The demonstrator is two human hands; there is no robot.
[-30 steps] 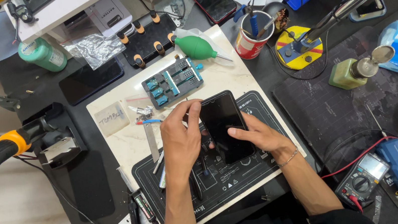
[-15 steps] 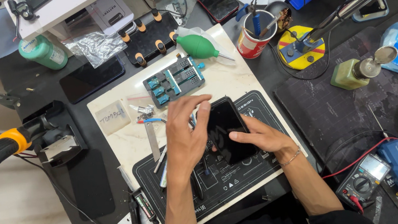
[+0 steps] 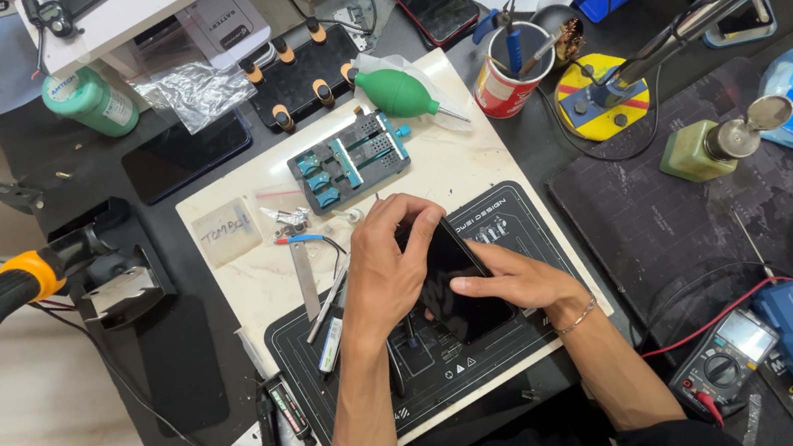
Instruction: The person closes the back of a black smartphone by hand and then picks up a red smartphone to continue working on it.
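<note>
left hand (image 3: 390, 272): fingers curled, gripping | right hand (image 3: 514, 279): flat, pressing

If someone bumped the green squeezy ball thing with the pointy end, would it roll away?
Probably a little. The green blower bulb looks round and lies on its side, so it may roll. Its thin nozzle would likely swing it in a curve. It looks soft and light.

left hand (image 3: 390, 272) – grips black phone (image 3: 454, 281) | right hand (image 3: 515, 284) – presses screen | black mat (image 3: 518, 228) beneath

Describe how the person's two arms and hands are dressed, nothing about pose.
Both forearms are bare, no gloves or sleeves reaching the wrists. The right hand has a thin silver chain bracelet at the wrist. The left hand wears nothing visible. Dark clothing shows at the frame's bottom edge.
</note>
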